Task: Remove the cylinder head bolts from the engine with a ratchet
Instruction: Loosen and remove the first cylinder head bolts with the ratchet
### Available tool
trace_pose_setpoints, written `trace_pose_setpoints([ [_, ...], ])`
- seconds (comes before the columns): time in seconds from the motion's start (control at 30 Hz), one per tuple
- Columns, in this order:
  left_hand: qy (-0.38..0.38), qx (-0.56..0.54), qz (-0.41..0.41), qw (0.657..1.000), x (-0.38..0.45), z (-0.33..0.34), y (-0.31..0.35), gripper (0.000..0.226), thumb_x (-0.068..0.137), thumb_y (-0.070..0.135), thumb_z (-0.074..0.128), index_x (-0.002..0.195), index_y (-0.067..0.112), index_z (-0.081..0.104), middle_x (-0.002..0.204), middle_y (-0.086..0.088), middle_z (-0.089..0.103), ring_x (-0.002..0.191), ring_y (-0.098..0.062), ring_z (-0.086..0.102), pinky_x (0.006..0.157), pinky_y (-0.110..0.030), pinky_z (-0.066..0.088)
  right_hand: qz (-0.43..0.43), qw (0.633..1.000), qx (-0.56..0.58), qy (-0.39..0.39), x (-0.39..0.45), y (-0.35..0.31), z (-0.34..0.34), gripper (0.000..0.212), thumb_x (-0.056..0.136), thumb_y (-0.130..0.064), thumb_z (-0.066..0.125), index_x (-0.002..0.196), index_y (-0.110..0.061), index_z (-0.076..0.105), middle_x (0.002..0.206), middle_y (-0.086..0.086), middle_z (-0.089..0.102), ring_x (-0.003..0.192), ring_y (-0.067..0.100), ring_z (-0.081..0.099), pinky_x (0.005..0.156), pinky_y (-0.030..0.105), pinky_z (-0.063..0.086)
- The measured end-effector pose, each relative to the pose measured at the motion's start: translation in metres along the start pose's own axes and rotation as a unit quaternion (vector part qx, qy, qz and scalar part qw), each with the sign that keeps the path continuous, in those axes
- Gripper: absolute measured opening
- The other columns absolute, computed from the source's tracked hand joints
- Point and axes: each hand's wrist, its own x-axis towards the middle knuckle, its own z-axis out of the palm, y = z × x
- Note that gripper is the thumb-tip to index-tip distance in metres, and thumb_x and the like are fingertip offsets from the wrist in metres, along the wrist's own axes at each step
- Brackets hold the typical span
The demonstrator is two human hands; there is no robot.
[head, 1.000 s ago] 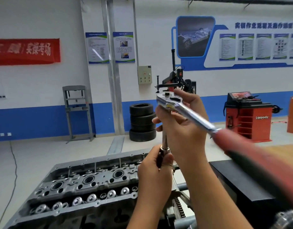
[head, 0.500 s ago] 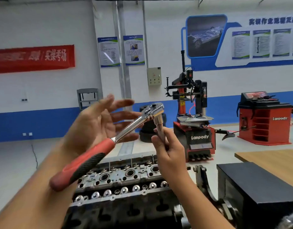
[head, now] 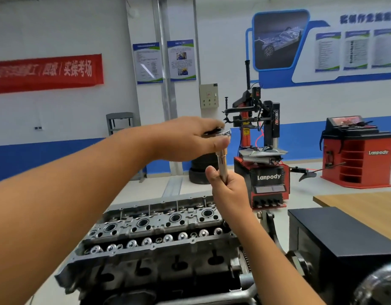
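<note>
The left hand [head: 185, 139] fingers are curled over the ratchet [head: 218, 134] head; the right hand [head: 229, 190] fingers clamp the extension bar [head: 222, 160] below it, above the engine [head: 159, 234].

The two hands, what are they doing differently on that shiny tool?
The left hand lies on top, palm down over the ratchet head; the right hand sits lower, fist closed round the extension bar. The left arm reaches across sideways; the right comes up from below. Both hold the same tool, up in the air above the engine.
</note>
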Motion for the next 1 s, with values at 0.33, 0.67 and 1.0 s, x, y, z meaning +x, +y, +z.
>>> trace_pose_setpoints([
  [0.33,0.230,0.093,0.039,0.968,0.021,0.032,0.011,0.055,0.094,0.071,0.040,0.080,0.023,0.062,0.070,0.003,0.061,0.061,-0.016,0.059,0.054,-0.030,0.039,0.034,0.998,0.041,-0.026,0.006,0.013,-0.009,0.062,0.101,-0.040,0.063,0.064,0.003,0.036,0.053,0.005,0.032,0.044,0.013,0.027,0.042,0.023,0.027],
  [0.67,0.218,0.155,-0.131,0.955,0.027,0.037,0.010,0.062,0.095,0.078,0.032,0.074,0.023,0.050,0.072,0.000,0.055,0.060,-0.017,0.053,0.050,-0.029,0.034,0.016,1.000,0.007,-0.017,0.011,0.020,0.004,0.055,0.096,-0.047,0.064,0.049,-0.031,0.042,0.047,-0.015,0.031,0.043,0.004,0.025,0.043,0.017,0.025],
  [1.0,0.132,0.004,-0.019,0.991,0.026,0.026,-0.009,0.071,0.084,0.082,0.032,0.132,0.040,0.063,0.110,0.015,0.068,0.098,-0.011,0.062,0.077,-0.032,0.045,0.081,0.996,0.005,-0.032,0.005,0.011,-0.007,0.049,0.097,-0.047,0.065,0.060,-0.026,0.040,0.051,-0.008,0.033,0.047,0.011,0.029,0.046,0.026,0.027],
])
